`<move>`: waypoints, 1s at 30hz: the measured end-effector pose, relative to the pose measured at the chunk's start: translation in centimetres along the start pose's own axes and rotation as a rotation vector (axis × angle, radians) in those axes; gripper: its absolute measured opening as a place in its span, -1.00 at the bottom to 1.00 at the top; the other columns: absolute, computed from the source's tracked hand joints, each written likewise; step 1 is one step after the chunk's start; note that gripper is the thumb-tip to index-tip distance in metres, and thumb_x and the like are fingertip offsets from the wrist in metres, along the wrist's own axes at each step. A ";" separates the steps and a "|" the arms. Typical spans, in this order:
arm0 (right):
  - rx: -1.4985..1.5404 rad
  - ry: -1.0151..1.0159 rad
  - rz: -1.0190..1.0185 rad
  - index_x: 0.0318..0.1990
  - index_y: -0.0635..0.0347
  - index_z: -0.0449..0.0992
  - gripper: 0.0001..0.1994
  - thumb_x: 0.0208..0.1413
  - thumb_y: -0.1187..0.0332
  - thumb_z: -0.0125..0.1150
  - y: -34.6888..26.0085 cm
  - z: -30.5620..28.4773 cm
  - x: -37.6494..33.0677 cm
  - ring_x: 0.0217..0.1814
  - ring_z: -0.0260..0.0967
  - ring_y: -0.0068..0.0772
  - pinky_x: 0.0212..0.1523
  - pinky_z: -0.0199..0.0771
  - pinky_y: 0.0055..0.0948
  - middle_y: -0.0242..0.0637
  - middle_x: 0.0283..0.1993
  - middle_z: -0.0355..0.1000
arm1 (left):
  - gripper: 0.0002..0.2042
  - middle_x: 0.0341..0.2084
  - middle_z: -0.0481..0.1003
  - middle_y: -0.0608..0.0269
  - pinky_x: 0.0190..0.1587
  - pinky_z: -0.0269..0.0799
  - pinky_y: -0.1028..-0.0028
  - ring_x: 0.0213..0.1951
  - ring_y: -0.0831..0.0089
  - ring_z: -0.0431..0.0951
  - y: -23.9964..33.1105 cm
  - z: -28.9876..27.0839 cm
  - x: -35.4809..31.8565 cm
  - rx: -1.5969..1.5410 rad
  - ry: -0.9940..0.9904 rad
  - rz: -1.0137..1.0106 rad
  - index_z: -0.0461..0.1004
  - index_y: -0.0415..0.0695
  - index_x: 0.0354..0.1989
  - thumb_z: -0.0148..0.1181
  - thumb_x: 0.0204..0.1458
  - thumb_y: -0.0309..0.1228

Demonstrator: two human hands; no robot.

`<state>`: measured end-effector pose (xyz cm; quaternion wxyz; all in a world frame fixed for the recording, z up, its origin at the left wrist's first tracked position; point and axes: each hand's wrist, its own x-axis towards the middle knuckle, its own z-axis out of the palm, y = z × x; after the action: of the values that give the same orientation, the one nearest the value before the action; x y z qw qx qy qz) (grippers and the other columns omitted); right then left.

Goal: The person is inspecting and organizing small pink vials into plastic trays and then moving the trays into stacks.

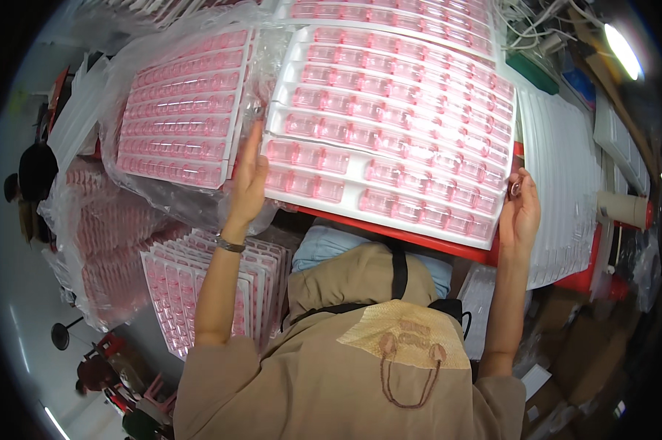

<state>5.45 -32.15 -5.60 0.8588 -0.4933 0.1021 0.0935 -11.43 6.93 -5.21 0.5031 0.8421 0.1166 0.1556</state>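
A white tray (355, 192) lies before me, filled with rows of clear pink plastic pieces (390, 110). In its two nearest rows, a bare gap shows left of the middle. My left hand (250, 183) is upright along the tray's left edge, fingers stretched out, holding nothing. At the right edge, my right hand (520, 213) has its fingers curled around a small clear round piece (515, 189); its exact kind is too small to tell.
Left of the tray lies another filled tray (181, 110) in clear plastic wrapping. More filled trays (214, 279) stand stacked below it. A pile of clear empty trays (558, 183) rises on the right, beside a beige roll (624, 209). Cables (540, 26) tangle at the back right.
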 end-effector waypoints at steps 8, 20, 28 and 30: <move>-1.092 -0.394 -0.244 -0.25 0.21 0.45 -0.91 0.13 0.42 0.09 -10.6 6.0 2.1 -0.48 0.21 -0.74 -0.45 0.25 -0.69 -0.46 -0.44 0.34 | -0.38 0.20 0.10 -0.08 0.24 -0.06 0.23 0.25 0.16 0.08 3.6 0.5 1.0 0.402 0.022 0.157 0.11 -0.18 0.24 0.16 0.00 -0.29; -0.723 -0.757 -0.177 -0.23 0.36 0.46 -0.78 -0.08 0.57 0.28 -0.7 17.0 -3.9 -0.36 0.41 -0.65 -0.33 0.44 -0.65 -0.31 -0.36 0.43 | -0.69 -0.30 0.33 0.18 -0.15 0.26 0.36 -0.19 0.32 0.37 6.3 4.8 2.3 0.258 -0.184 0.416 0.37 -0.21 -0.20 0.25 -0.16 -0.47; -1.244 -1.095 -0.475 0.05 0.18 0.39 -0.46 -0.09 0.15 0.29 1.0 15.6 -6.4 -0.44 0.36 -0.21 -0.43 0.36 -0.36 -0.18 -0.45 0.34 | -0.71 -0.23 0.33 0.14 -0.15 0.31 0.40 -0.16 0.29 0.35 6.6 5.8 0.2 -0.170 -0.144 0.198 0.36 -0.25 -0.14 0.19 -0.08 -0.52; -1.216 -1.096 -0.432 0.03 0.24 0.38 -0.44 -0.11 0.13 0.31 -0.9 12.9 -5.6 -0.35 0.39 -0.12 -0.37 0.39 -0.34 -0.09 -0.41 0.36 | -0.71 -0.24 0.33 0.14 -0.14 0.30 0.38 -0.17 0.24 0.34 6.7 4.3 1.4 -0.117 -0.167 0.212 0.37 -0.25 -0.16 0.19 -0.09 -0.51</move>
<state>1.35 -21.73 3.00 0.3712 -0.7629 -0.4934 0.1919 -8.25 0.74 -1.00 0.5403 0.8288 -0.0244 0.1437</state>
